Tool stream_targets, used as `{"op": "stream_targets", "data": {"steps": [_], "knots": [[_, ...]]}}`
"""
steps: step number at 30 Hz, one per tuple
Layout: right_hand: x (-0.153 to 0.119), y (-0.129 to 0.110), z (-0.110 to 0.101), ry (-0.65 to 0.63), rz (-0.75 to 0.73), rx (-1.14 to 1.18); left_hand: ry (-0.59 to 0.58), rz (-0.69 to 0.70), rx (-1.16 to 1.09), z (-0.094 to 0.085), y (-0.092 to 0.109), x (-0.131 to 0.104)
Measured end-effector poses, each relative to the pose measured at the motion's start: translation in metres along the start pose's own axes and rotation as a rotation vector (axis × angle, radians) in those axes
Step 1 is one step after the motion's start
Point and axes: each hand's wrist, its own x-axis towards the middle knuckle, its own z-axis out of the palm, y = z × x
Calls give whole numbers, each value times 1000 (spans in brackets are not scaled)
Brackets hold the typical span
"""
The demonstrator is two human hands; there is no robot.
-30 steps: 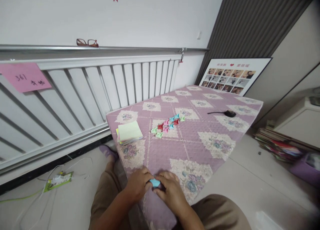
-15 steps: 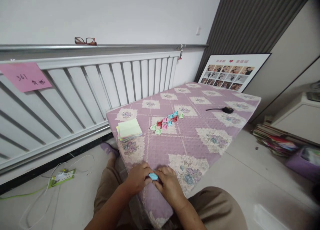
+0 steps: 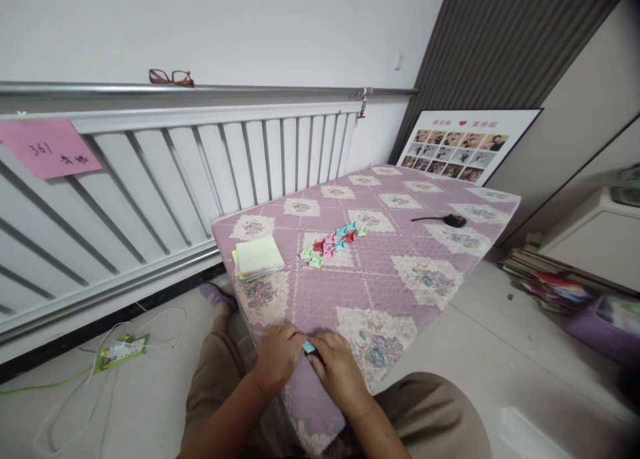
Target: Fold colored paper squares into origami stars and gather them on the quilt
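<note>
A small folded piece of blue paper (image 3: 309, 347) sits between my two hands, just above the near end of the cloth-covered table. My left hand (image 3: 281, 352) has its fingers closed on the paper's left end. On the other side, my right hand (image 3: 336, 360) pinches its right end, with fingers bent over it. Most of the paper is hidden by my fingers. Farther up the table lie several small folded paper pieces (image 3: 329, 252) in green, red, pink and blue, set in two slanting rows. Left of them is a stack of square coloured paper (image 3: 259, 255), pale yellow on top.
The table wears a purple floral cloth (image 3: 345, 292). A black object with a thin tail (image 3: 454, 220) lies at its right. A white radiator (image 3: 225, 159) runs along the left, with glasses (image 3: 171, 78) on the pipe above. A power strip (image 3: 121, 354) with cables lies on the floor.
My hands have drawn closer together around the blue paper, and less of it shows. My left hand has shifted slightly right. The things on the table have stayed put.
</note>
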Motion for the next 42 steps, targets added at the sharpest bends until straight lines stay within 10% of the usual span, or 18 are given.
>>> {"op": "stream_targets", "data": {"steps": [13, 42], "knots": [[-2, 3, -1, -13, 43, 144, -201, -7, -141, -17, -2, 0], [-2, 8, 12, -20, -43, -128, -127, 79, 38, -6, -8, -5]]}}
